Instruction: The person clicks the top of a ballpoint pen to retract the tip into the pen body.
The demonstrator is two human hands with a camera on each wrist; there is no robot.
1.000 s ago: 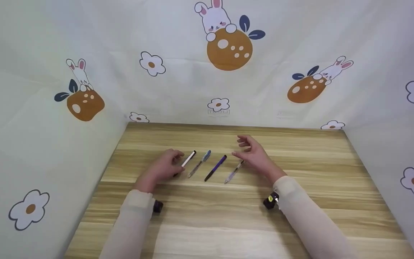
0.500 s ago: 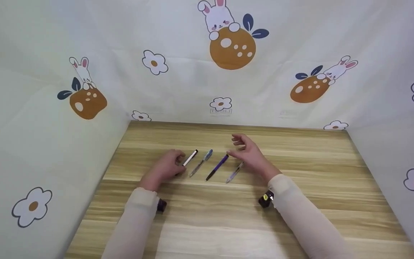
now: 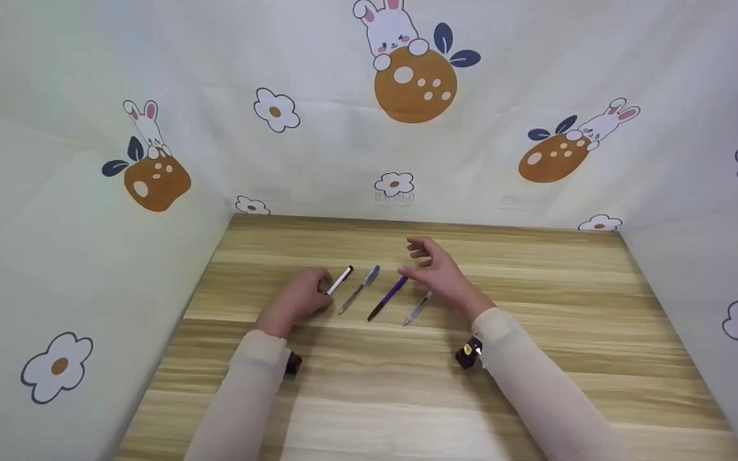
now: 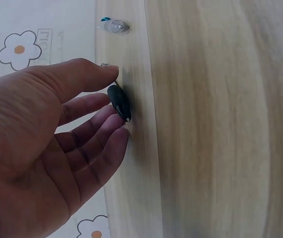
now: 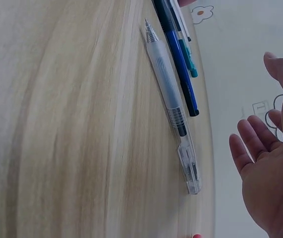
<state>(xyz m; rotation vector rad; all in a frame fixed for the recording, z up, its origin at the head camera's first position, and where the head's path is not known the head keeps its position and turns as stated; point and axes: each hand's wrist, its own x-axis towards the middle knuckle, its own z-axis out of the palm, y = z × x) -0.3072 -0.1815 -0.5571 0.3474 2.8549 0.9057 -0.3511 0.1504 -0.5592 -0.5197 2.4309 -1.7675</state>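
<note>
My left hand (image 3: 302, 294) curls round a white pen with a black end (image 3: 339, 280); in the left wrist view thumb and fingers are on either side of its dark end (image 4: 119, 102). To its right on the table lie a clear pen with a blue clip (image 3: 359, 290), a purple pen with a dark grip (image 3: 387, 299) and a clear push-button pen (image 3: 417, 310). Relaxed and empty, my right hand (image 3: 442, 275) overlaps the upper end of the push-button pen (image 5: 169, 84), its thumb right at the purple pen's top. All pens slant in one direction, side by side.
The wood-grain table (image 3: 369, 390) is walled at the back and both sides by pale cloth (image 3: 318, 153) printed with rabbits, oranges and flowers. Black wrist cameras (image 3: 468, 353) hang under the sleeves. A small red tip (image 5: 197, 236) shows at the right wrist view's bottom edge.
My right hand has drifted left, its thumb now overlapping the purple pen's top. The left hand has edged right and closed in on the white pen. The pens stay lying in their row.
</note>
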